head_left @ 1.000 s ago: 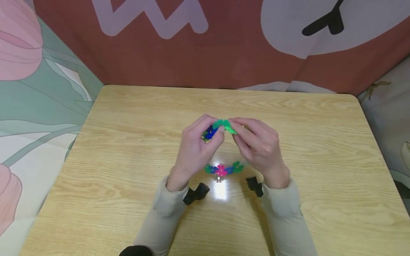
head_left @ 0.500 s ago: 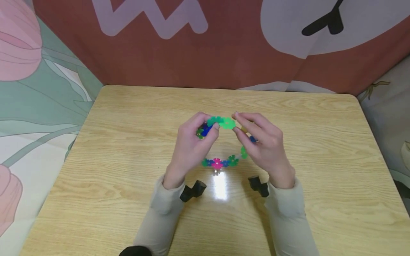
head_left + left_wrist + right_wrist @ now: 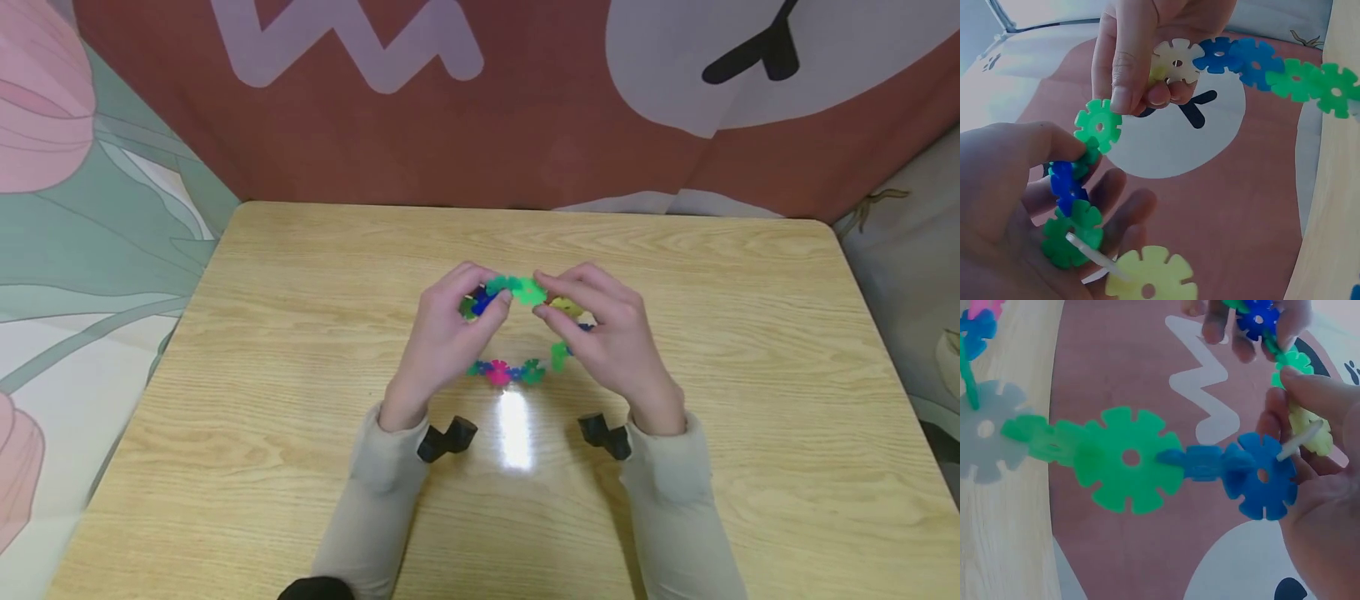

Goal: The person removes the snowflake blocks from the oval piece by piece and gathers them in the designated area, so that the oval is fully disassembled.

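Slotted plastic snowflake discs are joined into a long curved chain. My left hand [image 3: 450, 333] pinches a dark green disc [image 3: 1087, 159] between thumb and finger; a light green disc [image 3: 529, 291] sticks out from it toward the right hand. Dark blue [image 3: 1067, 189] and green discs hang beside the left palm. My right hand [image 3: 611, 333] grips a pale yellow disc [image 3: 1310, 430], its fingertips right by the light green disc. Whether those two discs are joined is hidden by the fingers. From the right hand run blue [image 3: 1261, 476], green [image 3: 1129, 460] and whitish [image 3: 988, 431] discs.
The chain's near stretch, with a pink disc [image 3: 498, 372], hangs over or rests on the wooden table [image 3: 300, 350]; which, I cannot tell. Black wrist mounts [image 3: 447, 439] sit at both cuffs. A printed reddish cloth [image 3: 525, 150] stands behind the table's far edge.
Both hands first shifted apart, uncovering the light green disc; the right hand then came back left to it. The chain's near stretch has moved slightly left and farther from me.
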Motion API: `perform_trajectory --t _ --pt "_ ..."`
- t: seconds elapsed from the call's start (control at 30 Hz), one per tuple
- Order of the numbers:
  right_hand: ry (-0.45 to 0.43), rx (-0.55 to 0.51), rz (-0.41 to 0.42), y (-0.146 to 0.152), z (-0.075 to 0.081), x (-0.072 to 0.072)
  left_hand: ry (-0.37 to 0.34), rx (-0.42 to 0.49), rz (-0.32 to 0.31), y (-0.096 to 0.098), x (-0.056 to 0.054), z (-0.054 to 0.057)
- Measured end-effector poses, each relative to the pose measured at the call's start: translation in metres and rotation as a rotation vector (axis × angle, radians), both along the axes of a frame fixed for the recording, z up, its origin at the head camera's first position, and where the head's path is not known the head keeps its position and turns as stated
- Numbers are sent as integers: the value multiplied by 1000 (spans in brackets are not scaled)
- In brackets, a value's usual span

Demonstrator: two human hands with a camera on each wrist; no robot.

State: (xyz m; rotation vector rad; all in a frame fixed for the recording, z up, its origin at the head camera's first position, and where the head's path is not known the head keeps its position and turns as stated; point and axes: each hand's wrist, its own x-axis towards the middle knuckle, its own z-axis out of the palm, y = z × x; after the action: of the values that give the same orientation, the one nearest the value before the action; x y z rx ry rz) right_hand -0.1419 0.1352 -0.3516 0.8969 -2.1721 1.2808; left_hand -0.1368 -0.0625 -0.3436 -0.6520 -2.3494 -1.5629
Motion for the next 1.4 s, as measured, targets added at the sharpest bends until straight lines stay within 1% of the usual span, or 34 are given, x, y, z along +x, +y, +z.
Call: perform_trajectory --t 0.17,0.37,0.5,0.57,0.63,0.77,0.83,0.97,1.07,1.17,1.3,1.4 --pt "-74 -3 -21 -1 -1 1 -30 -53 12 -2 -2 -1" --pt "-136 12 -92 1 -1 1 -77 -98 29 -2 -5 -5" --pt "-182 25 -148 1 0 2 -84 -104 40 -1 -7 -8" --pt "-233 24 -174 0 0 2 -85 -107 43 0 -8 -10" --pt "-305 16 -199 0 0 2 -89 -122 44 1 -10 -12" --pt "-440 2 -257 -1 -2 0 -111 -184 49 4 -14 -18" --pt "-484 13 -285 -1 -3 -2 -132 -215 59 4 -16 -21" --pt "-538 32 -315 0 -6 -5 -182 -269 75 5 -19 -27" --pt "-581 38 -310 3 -8 -8 -225 -302 66 5 -22 -31" --pt "-650 14 -263 7 -12 -11 -273 -330 47 5 -24 -34" --pt "-765 -75 -191 12 -15 -13 -326 -371 11 6 -25 -37" --pt "-844 -149 -173 13 -15 -15 -340 -400 -7 7 -23 -37"
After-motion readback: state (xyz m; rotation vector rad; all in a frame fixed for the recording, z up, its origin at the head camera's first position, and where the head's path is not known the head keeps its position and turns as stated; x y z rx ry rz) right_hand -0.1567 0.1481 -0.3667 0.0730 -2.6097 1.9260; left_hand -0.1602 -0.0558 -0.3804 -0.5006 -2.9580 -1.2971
